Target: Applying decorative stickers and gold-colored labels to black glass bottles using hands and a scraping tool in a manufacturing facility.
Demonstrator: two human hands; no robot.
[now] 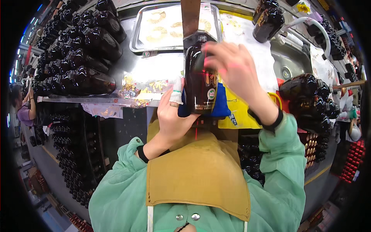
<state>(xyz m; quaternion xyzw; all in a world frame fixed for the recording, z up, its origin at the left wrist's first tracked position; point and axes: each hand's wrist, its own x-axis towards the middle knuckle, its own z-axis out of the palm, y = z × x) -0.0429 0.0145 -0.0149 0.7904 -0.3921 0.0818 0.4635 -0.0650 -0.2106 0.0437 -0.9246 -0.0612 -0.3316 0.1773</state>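
Note:
A dark, glossy bottle (196,83) with gold lettering and a small round sticker lies on a blue cloth (221,101) in front of me, its neck pointing away. My left hand (172,112) grips the bottle's lower left side, thumb along its base. One of its fingers wears a white fabric cover, and there is a ring on the hand. My right hand (234,67) hovers over the bottle's upper right side, fingers bent and smeared by motion. Whether it touches the bottle or holds anything cannot be made out. Red light lines fall across the bottle and right hand.
Many dark bottles (98,42) crowd the bench at left. A metal tray (135,40) with gold ring-shaped pieces sits behind the bottle, gold scraps (154,86) nearer. At right are a yellow cloth (247,116), a sink (288,58) and more bottles (299,87). A post (191,17) rises ahead.

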